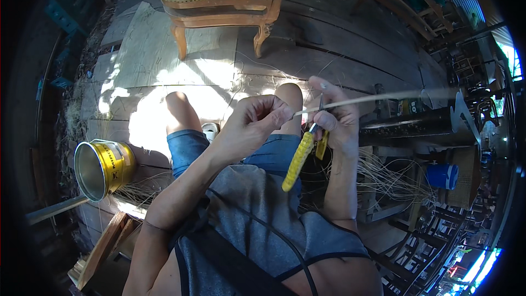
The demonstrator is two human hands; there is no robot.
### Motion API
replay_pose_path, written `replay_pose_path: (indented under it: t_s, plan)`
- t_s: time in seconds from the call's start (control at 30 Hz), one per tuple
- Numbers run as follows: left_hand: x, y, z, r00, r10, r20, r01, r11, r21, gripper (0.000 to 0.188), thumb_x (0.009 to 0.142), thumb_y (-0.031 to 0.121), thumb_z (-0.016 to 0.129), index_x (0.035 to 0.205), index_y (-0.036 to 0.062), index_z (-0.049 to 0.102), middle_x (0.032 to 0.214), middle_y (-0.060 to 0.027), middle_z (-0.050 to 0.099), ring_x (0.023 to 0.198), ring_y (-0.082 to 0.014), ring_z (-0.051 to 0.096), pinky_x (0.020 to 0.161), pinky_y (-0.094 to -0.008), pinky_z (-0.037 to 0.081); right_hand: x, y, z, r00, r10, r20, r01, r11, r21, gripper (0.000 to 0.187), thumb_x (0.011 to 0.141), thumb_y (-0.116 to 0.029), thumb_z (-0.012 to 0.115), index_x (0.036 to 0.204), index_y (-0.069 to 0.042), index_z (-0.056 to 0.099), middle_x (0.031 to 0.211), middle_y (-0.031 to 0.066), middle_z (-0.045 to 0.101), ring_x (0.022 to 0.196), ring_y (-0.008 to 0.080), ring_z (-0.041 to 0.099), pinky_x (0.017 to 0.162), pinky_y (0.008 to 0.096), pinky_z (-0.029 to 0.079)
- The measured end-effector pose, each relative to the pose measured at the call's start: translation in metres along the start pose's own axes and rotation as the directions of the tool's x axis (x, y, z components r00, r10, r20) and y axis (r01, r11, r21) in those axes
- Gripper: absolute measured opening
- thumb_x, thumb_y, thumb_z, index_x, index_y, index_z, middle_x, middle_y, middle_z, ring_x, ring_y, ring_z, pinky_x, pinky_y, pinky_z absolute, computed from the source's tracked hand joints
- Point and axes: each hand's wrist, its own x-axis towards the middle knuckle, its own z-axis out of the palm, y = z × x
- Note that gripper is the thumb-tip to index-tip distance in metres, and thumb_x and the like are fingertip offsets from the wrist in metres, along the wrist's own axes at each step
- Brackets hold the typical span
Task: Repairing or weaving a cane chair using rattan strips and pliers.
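Observation:
My left hand [253, 126] is closed in a pinch on one end of a thin, pale cane strand [383, 97]. The strand runs past the fingers of my right hand [338, 115] and out to the right, where it blurs. My right hand is closed on a hand tool with yellow ribbed handles [298, 161]. One handle hangs down toward my lap, and a second yellow part sits beside it under the palm. A short dark metal piece rises between thumb and fingers, touching or very near the strand. The fingers hide the tool's exact kind.
A carved wooden chair frame [219, 21] stands ahead on the plank floor. At left is a yellow metal bucket [125, 160]. Loose cane strands [394, 178] spread at right, near a black cylinder [408, 130] and a blue container [441, 176]. Wooden pieces [101, 249] lean at lower left.

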Motion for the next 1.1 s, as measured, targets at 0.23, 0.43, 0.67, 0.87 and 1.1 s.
replay_pose_path:
  t_s: [0.23,0.43,0.67,0.87,1.1]
  plan:
    - [0.001,-0.001,-0.006,0.995,0.098,0.028,-0.102,0.969,0.224,0.024,0.094,0.024,0.057,0.085,0.0027,0.064,0.065,0.0038,0.053,0.058,-0.0013,0.046,0.051,-0.0182,0.036,0.002,0.008,0.002,0.987,0.13,-0.089,-0.137,0.988,-0.074,0.028,0.087,-0.012,0.064,0.111,0.002,0.06,0.075,0.0041,0.062,0.049,0.0032,0.051,0.043,0.0148,0.039]
    - [-0.001,0.006,-0.007,1.0,-0.024,0.009,0.022,0.991,0.129,0.023,0.093,0.023,0.058,0.09,0.0015,0.066,0.066,0.0033,0.054,0.058,-0.0014,0.046,0.05,-0.0191,0.036,0.0,0.005,0.012,0.986,0.154,0.067,-0.148,0.985,-0.084,0.04,0.085,-0.014,0.064,0.12,0.004,0.055,0.07,0.0034,0.061,0.046,0.0031,0.049,0.041,0.0152,0.037]
    - [-0.003,0.002,-0.005,0.995,0.044,0.086,-0.05,0.997,0.066,0.023,0.094,0.024,0.057,0.091,0.0027,0.066,0.067,0.0028,0.055,0.055,-0.0008,0.043,0.047,-0.0174,0.031,-0.007,0.004,0.004,0.995,0.042,-0.093,-0.047,0.998,-0.051,0.037,0.082,-0.012,0.066,0.113,0.006,0.059,0.067,0.0036,0.061,0.046,0.0031,0.048,0.041,0.0153,0.037]
    - [0.0,0.003,-0.001,0.996,-0.012,0.086,0.027,0.984,-0.173,0.022,0.094,0.023,0.058,0.091,0.0029,0.066,0.068,0.0043,0.058,0.055,0.0011,0.043,0.048,-0.0159,0.032,-0.002,0.007,0.012,0.976,0.101,0.195,-0.094,0.995,-0.045,0.045,0.081,-0.007,0.07,0.123,-0.003,0.056,0.075,-0.0008,0.06,0.055,0.0024,0.05,0.047,0.0163,0.039]
    - [0.0,0.007,0.004,0.994,0.001,0.108,0.02,0.981,-0.192,0.022,0.093,0.023,0.059,0.091,0.0032,0.067,0.072,0.0035,0.06,0.058,0.0018,0.045,0.05,-0.015,0.032,0.0,0.009,0.005,0.996,0.012,0.09,0.0,0.991,-0.135,0.038,0.076,-0.011,0.075,0.11,0.003,0.063,0.079,0.0043,0.065,0.056,0.0041,0.054,0.047,0.0155,0.041]
